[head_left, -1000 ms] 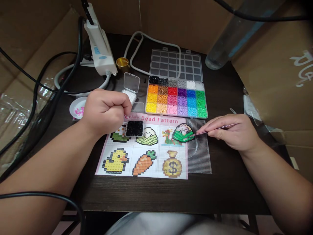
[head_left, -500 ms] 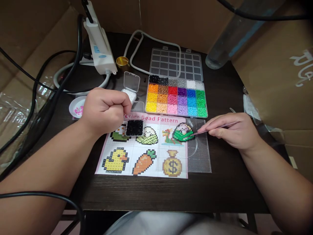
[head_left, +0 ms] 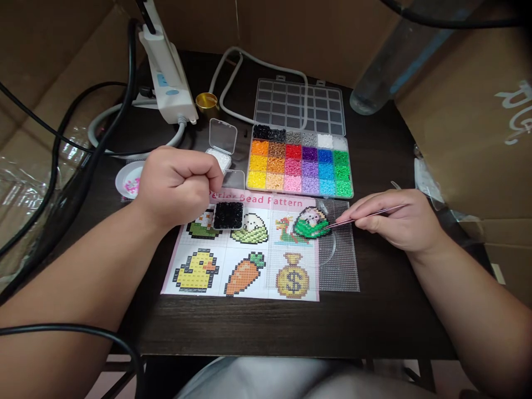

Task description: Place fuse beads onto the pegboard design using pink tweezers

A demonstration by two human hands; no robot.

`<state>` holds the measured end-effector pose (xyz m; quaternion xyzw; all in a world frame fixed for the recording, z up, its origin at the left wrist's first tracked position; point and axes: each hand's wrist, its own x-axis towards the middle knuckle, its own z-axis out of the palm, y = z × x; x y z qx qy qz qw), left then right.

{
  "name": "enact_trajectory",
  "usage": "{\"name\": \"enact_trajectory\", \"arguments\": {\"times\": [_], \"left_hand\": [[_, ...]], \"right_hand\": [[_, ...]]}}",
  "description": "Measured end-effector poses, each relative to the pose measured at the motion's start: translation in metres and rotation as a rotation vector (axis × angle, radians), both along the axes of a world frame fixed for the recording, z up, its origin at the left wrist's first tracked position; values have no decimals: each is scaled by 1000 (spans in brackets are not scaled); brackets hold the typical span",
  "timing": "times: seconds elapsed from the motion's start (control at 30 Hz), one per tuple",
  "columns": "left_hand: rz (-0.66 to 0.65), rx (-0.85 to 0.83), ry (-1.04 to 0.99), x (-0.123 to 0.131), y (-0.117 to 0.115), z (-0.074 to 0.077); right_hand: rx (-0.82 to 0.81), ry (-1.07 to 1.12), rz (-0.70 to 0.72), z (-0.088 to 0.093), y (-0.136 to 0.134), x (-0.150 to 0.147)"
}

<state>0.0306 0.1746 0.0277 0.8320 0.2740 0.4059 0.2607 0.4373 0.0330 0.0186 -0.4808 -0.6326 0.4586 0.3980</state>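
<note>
My right hand (head_left: 399, 221) pinches a pair of thin tweezers (head_left: 369, 214). Their tips meet the right edge of a bead figure (head_left: 311, 223), green below and pinkish white above with a dark outline. The figure sits on a clear pegboard (head_left: 339, 266) that overlaps a printed bead pattern sheet (head_left: 224, 252). Curled into a fist, my left hand (head_left: 178, 185) is over the sheet's upper left; the inside of the fist is hidden. Right by it are an open small box of black beads (head_left: 228, 215) and an open small box of white beads (head_left: 219, 158).
A sorted bead case (head_left: 301, 163), lid open, lies behind the sheet. A white dish (head_left: 124, 180) with pink beads is at left. A power strip (head_left: 168, 83), a gold cup (head_left: 206, 103) and cables are at the back left. Cardboard walls (head_left: 461, 122) surround the table.
The view has shifted very slightly. Both hands, the tweezers and the bead figure keep their places.
</note>
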Motion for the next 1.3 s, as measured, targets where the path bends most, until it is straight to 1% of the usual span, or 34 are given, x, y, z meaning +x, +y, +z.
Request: {"name": "enact_trajectory", "arguments": {"times": [0.13, 0.5, 0.67, 0.77, 1.3], "left_hand": [[-2, 7, -1, -1, 0, 0], [0, 13, 7, -2, -1, -1], [-19, -10, -6, -1, 0, 2], [-8, -24, -9, 1, 0, 3], [1, 0, 0, 1, 0, 4]], "right_hand": [[-24, -9, -16, 1, 0, 0], [5, -22, -32, 0, 1, 0], [9, -11, -30, 2, 1, -1], [-1, -20, -41, 2, 1, -2], [-21, -6, -42, -2, -1, 3]]}}
